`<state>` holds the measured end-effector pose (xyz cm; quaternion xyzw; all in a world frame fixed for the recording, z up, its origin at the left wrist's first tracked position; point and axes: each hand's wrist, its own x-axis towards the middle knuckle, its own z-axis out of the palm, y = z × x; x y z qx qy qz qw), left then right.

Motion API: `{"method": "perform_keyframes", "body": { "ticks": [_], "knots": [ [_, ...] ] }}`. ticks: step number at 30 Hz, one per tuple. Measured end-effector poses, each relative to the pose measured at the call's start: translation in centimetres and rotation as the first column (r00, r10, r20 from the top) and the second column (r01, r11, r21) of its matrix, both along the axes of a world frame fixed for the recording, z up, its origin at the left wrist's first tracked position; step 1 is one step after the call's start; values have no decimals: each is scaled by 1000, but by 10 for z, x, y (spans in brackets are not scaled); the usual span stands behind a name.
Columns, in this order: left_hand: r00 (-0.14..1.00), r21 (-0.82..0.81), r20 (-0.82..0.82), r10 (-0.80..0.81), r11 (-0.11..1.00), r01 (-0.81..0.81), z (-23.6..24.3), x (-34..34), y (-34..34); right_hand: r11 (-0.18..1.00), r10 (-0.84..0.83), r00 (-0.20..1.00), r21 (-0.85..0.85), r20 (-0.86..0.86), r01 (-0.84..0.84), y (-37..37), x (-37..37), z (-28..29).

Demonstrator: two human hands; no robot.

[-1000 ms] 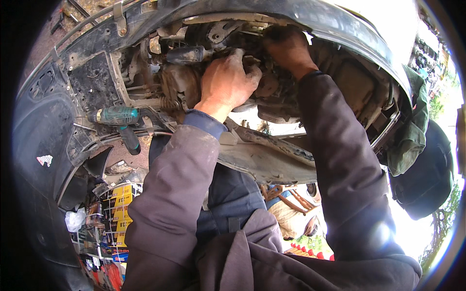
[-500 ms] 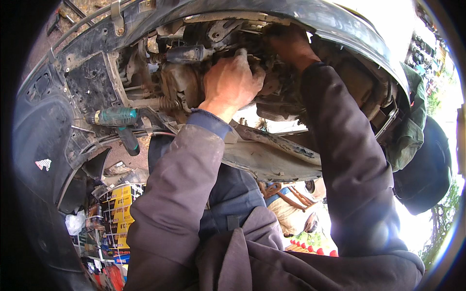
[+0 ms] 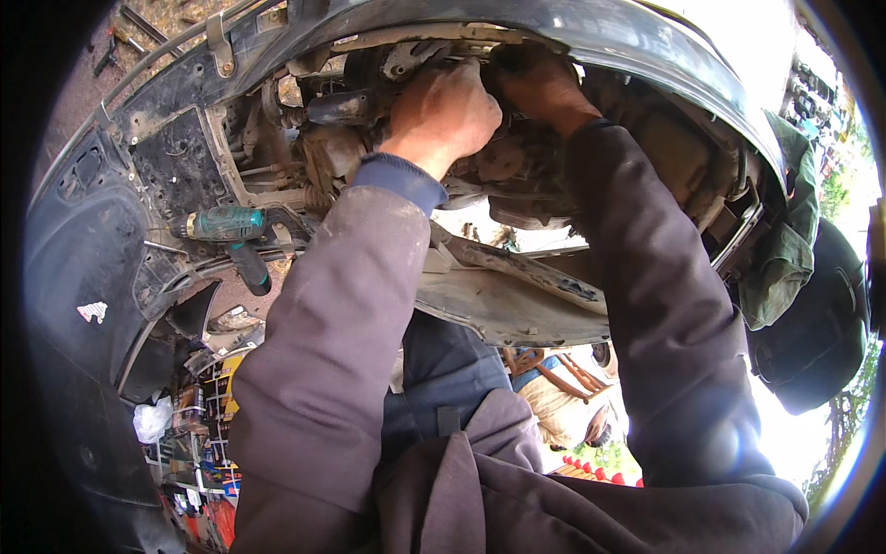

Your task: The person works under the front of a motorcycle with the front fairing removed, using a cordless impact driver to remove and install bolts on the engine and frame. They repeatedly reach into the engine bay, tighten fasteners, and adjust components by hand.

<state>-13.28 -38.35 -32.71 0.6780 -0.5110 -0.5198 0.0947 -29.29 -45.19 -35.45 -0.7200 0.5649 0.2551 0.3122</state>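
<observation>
My left hand (image 3: 445,111) is raised into the grimy underside of a car (image 3: 325,157), its fingers curled against parts just below a metal bracket (image 3: 403,62); whatever they grip is hidden. A dark cylindrical part (image 3: 335,108) lies just left of it. My right hand (image 3: 535,81) reaches up beside it at the upper inner edge of the curved dark body panel (image 3: 646,37), its fingertips lost in shadow. A green-and-black cordless drill (image 3: 224,225) rests on the car's structure at the left, apart from both hands.
A black liner (image 3: 74,277) spans the left side. A green cloth (image 3: 775,277) and dark padded object (image 3: 812,342) hang at the right. Stacked goods (image 3: 198,434) and a white plastic bag (image 3: 152,420) lie lower left. Beyond the lower panel (image 3: 489,300) are a wooden chair (image 3: 554,369) and a person (image 3: 563,415).
My left hand has moved up from beside the cylindrical part toward the bracket, its forearm following. My right hand remains in the upper recess, with only slight shifts.
</observation>
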Motion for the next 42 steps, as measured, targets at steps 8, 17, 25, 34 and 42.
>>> {"method": "perform_keyframes", "body": {
  "ticks": [8, 17, 25, 34, 42],
  "knots": [
    [999, 25, 38, 15, 1000, -16, 0, -12, 12, 986, 42, 997, -156, -59, -51, 7, -10, -26],
    [999, 143, -41, 14, 990, -8, 8, -4, 7, 990, -35, 999, -135, -1, 34, 2, -15, -34],
    [999, 133, -19, 45, 990, -42, 6, -7, 9, 990, -140, 983, 24, 116, 138, -8, -14, -23],
    [992, 48, 21, 125, 991, -126, 11, -14, 20, 998, 54, 967, -51, 247, -43, -5, -13, -2],
    [908, -275, -138, 395, 865, -419, 38, -4, 78, 923, 150, 943, -385, 296, -26, 7, -11, -6]
  ]
}}
